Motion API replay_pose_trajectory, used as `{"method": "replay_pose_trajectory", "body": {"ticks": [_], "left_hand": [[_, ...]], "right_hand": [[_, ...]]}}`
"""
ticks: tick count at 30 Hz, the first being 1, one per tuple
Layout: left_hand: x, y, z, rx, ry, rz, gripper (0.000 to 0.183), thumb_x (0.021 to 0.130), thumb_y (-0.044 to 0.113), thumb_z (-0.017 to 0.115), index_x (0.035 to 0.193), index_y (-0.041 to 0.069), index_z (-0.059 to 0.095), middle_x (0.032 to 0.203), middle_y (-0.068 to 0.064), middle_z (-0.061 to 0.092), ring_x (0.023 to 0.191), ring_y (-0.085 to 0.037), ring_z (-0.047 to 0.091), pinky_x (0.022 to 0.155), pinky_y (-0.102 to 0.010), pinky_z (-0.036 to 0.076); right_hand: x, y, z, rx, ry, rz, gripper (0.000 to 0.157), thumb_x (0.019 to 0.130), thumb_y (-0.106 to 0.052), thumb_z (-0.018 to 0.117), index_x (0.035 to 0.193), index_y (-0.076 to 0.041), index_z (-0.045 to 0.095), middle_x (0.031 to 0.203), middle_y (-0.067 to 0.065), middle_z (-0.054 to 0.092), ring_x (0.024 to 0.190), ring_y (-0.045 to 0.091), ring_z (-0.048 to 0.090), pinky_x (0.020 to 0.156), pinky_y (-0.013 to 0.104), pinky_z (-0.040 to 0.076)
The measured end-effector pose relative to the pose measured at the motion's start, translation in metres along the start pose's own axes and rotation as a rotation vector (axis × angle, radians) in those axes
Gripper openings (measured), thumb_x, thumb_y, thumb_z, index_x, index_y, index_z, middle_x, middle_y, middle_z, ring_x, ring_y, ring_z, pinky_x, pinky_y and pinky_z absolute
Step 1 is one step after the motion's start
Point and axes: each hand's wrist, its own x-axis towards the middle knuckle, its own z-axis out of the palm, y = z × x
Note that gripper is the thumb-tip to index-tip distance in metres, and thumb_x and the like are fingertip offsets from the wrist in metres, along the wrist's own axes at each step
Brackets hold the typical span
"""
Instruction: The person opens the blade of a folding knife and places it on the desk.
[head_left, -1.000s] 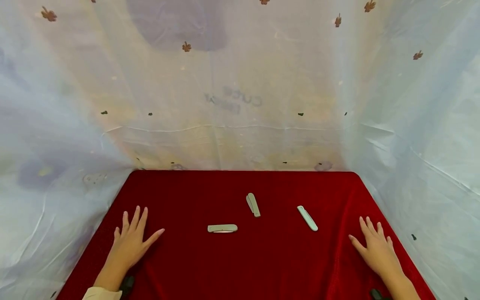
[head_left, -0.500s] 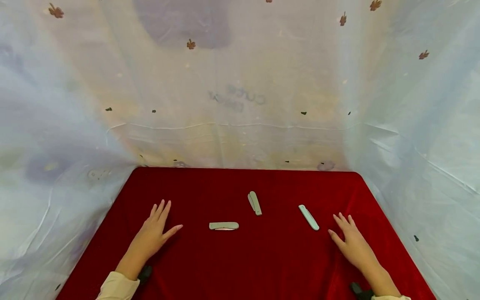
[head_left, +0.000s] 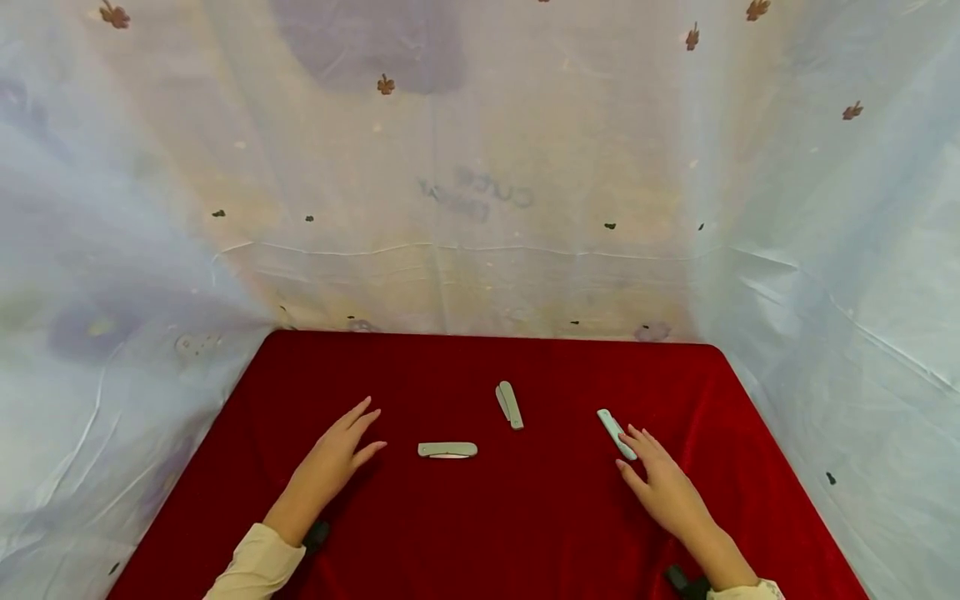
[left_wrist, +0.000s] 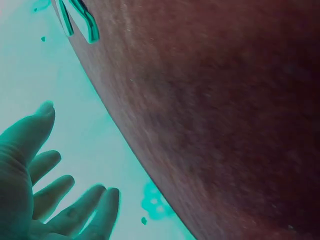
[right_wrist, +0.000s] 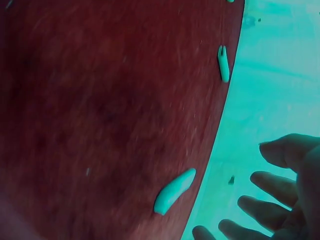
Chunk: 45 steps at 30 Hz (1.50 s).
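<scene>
Three folded pocket knives lie on a red cloth-covered table (head_left: pixel 525 517). The right pocket knife (head_left: pixel 609 422), pale mint, slants under the fingers of my right hand (head_left: pixel 667 492), which overlap its near end in the head view. In the right wrist view, that hand's fingers are spread apart from a pocket knife (right_wrist: pixel 175 191). My left hand (head_left: pixel 330 467) has its fingers extended and holds nothing. To its right the left pocket knife (head_left: pixel 447 450), grey-beige, lies sideways. Farther back, the middle pocket knife (head_left: pixel 509 405) points away from me, its blade partly out of the handle.
A pale, patterned plastic sheet (head_left: pixel 480 167) hangs behind the table and along both sides. Dark wrist devices (head_left: pixel 317 536) sit under both wrists. The table's back edge meets the sheet.
Both hands have moved inward from the table's sides. My right hand has reached the right pocket knife; my left hand has come closer to the left one. The knives have stayed put.
</scene>
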Motion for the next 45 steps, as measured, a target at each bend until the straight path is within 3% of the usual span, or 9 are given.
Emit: {"method": "replay_pose_trajectory", "body": {"ticks": [7,13,16,19,25,29,37,45], "left_hand": [[0.012,0.009,0.008,0.011,0.023,0.075,0.052,0.082,0.024,0.072,0.127,0.004,0.055,0.132,-0.016,0.05,0.117,-0.032,0.049,0.093,-0.047,0.044],[0.022,0.022,0.017,0.029,-0.039,0.107,0.049,0.082,0.026,0.072,0.124,0.006,0.058,0.122,-0.01,0.057,0.11,-0.027,0.053,0.09,-0.042,0.047],[0.027,0.029,0.022,0.023,-0.098,0.095,0.044,0.082,0.024,0.072,0.122,0.009,0.06,0.117,-0.004,0.058,0.106,-0.022,0.055,0.088,-0.037,0.048],[0.031,0.037,0.029,0.008,-0.147,0.089,0.04,0.083,0.023,0.072,0.12,0.012,0.061,0.114,-0.001,0.059,0.104,-0.018,0.055,0.086,-0.035,0.049],[0.036,0.047,0.04,-0.048,-0.214,0.075,0.036,0.085,0.025,0.069,0.119,0.016,0.062,0.114,0.004,0.059,0.104,-0.015,0.055,0.086,-0.033,0.049],[0.038,0.052,0.049,-0.054,-0.241,0.098,0.035,0.086,0.027,0.068,0.119,0.017,0.062,0.113,0.006,0.059,0.101,-0.013,0.056,0.084,-0.031,0.049],[0.042,0.06,0.061,-0.028,-0.286,0.14,0.03,0.086,0.02,0.067,0.116,0.016,0.063,0.11,0.005,0.06,0.098,-0.013,0.056,0.083,-0.031,0.049],[0.042,0.06,0.069,-0.001,-0.269,0.159,0.027,0.085,0.022,0.069,0.111,0.017,0.065,0.104,0.005,0.061,0.092,-0.014,0.056,0.078,-0.034,0.049]], "right_hand": [[0.009,-0.016,0.011,0.011,0.069,-0.063,0.04,0.09,-0.019,0.063,0.127,-0.006,0.055,0.131,0.013,0.051,0.119,0.029,0.046,0.094,0.05,0.042],[0.018,-0.034,0.023,0.127,0.084,-0.065,0.034,0.09,-0.016,0.063,0.123,-0.011,0.058,0.115,0.004,0.06,0.1,0.015,0.058,0.081,0.037,0.052],[0.021,-0.044,0.031,0.254,0.053,-0.042,0.031,0.09,-0.014,0.063,0.12,-0.01,0.06,0.103,0.001,0.063,0.087,0.008,0.06,0.071,0.026,0.053],[0.024,-0.053,0.039,0.417,-0.017,0.012,0.029,0.092,-0.015,0.06,0.121,-0.008,0.059,0.097,0.004,0.065,0.083,0.01,0.062,0.068,0.022,0.052],[0.027,-0.072,0.058,0.884,-0.205,0.145,0.038,0.096,-0.016,0.053,0.126,0.007,0.049,0.109,0.025,0.06,0.091,0.032,0.064,0.074,0.032,0.055],[0.029,-0.086,0.075,1.145,-0.309,0.27,0.043,0.096,-0.015,0.053,0.127,0.014,0.045,0.113,0.028,0.058,0.095,0.033,0.063,0.079,0.038,0.053],[0.025,-0.124,0.106,1.421,-0.413,0.421,0.043,0.096,-0.011,0.053,0.127,0.017,0.042,0.116,0.028,0.056,0.101,0.031,0.062,0.086,0.035,0.049],[0.025,-0.145,0.125,1.738,-0.455,0.572,0.046,0.096,-0.002,0.047,0.133,0.018,0.029,0.127,0.031,0.046,0.113,0.031,0.054,0.096,0.033,0.042]]}}
